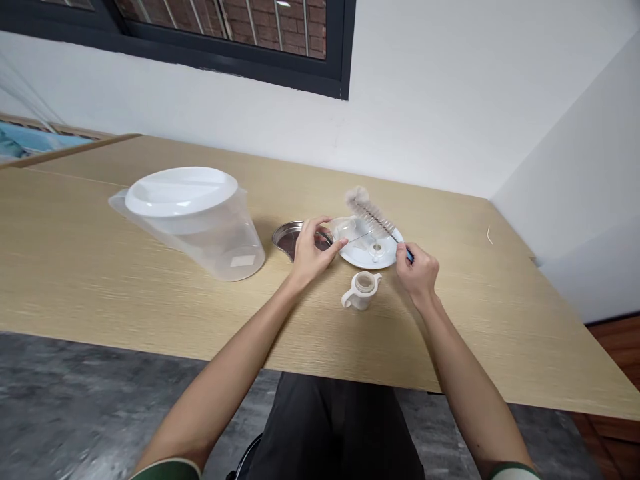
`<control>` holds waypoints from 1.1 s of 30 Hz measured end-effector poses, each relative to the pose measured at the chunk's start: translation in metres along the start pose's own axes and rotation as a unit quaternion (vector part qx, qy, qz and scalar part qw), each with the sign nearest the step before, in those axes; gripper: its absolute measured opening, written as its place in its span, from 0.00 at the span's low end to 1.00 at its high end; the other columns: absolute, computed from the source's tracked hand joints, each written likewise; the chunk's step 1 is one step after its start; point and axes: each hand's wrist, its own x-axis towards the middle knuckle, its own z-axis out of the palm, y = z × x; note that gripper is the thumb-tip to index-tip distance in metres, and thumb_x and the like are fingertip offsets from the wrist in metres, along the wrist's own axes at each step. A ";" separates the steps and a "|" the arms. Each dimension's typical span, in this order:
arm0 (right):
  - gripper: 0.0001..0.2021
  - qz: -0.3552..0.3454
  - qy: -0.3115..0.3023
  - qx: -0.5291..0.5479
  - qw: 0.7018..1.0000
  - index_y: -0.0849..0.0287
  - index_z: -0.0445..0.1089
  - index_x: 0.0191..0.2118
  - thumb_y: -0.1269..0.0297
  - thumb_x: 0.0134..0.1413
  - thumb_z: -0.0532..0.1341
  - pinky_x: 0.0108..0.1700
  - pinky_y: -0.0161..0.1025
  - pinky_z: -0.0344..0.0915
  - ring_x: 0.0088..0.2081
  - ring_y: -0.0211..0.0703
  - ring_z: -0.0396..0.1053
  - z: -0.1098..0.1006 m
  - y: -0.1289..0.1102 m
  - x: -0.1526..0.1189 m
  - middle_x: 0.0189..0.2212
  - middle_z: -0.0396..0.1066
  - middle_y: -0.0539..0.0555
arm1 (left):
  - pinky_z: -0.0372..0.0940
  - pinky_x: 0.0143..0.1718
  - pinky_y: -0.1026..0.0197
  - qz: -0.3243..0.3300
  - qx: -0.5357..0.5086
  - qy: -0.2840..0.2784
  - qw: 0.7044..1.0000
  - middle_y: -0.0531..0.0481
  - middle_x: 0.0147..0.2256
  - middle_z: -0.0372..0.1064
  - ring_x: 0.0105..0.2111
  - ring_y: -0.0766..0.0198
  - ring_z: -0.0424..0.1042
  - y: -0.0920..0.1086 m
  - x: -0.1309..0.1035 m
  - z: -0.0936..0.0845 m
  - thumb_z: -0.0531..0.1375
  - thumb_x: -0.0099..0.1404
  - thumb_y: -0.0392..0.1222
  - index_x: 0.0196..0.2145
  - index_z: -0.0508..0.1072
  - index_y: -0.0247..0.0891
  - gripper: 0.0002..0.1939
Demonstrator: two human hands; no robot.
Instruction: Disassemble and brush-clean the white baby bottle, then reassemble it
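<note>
My right hand [418, 270] is closed around the dark handle of a bottle brush [374, 217], whose pale bristles point up and left. My left hand [314, 252] grips a small translucent plastic cup-like piece [344, 228] between thumb and fingers. The brush head is apart from that piece, over the white plate [357, 260]. On the plate lie clear small parts, one of them a ring-like piece [377, 249]. In front of the plate, an open two-handled baby bottle [363, 293] stands upright. Behind my left fingers is a kidney-shaped metal dish [286, 233], partly hidden.
To the left stands a big translucent pitcher [215, 243] with a white lid [183, 190]. A thin white strip [489, 235] lies at the right of the wooden table [150, 293]. Behind the table are a white wall and a dark-framed window [300, 63].
</note>
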 end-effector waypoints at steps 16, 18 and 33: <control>0.20 0.010 -0.033 -0.008 0.999 0.60 0.72 0.26 0.56 0.64 0.52 0.28 0.35 0.48 0.22 0.35 0.56 -0.001 -0.001 0.001 0.17 0.63 0.49 | 0.71 0.42 0.59 0.027 -0.023 0.006 0.999 0.44 0.50 0.71 0.40 0.64 0.73 -0.002 0.001 0.002 0.66 0.62 0.55 0.55 0.67 0.43 0.28; 0.20 -0.011 -0.037 0.007 0.999 0.60 0.73 0.27 0.57 0.65 0.52 0.28 0.35 0.48 0.21 0.34 0.56 -0.002 -0.003 0.000 0.16 0.62 0.49 | 0.71 0.42 0.60 0.030 -0.021 0.005 0.999 0.45 0.50 0.71 0.40 0.64 0.73 -0.001 0.001 0.002 0.66 0.62 0.55 0.54 0.67 0.43 0.27; 0.21 -0.019 -0.048 0.004 0.999 0.60 0.71 0.26 0.56 0.65 0.51 0.27 0.35 0.47 0.20 0.34 0.55 -0.001 -0.006 -0.002 0.16 0.61 0.49 | 0.70 0.46 0.57 0.089 -0.004 -0.019 0.996 0.43 0.53 0.72 0.46 0.60 0.74 0.003 -0.001 0.000 0.64 0.64 0.53 0.56 0.66 0.43 0.27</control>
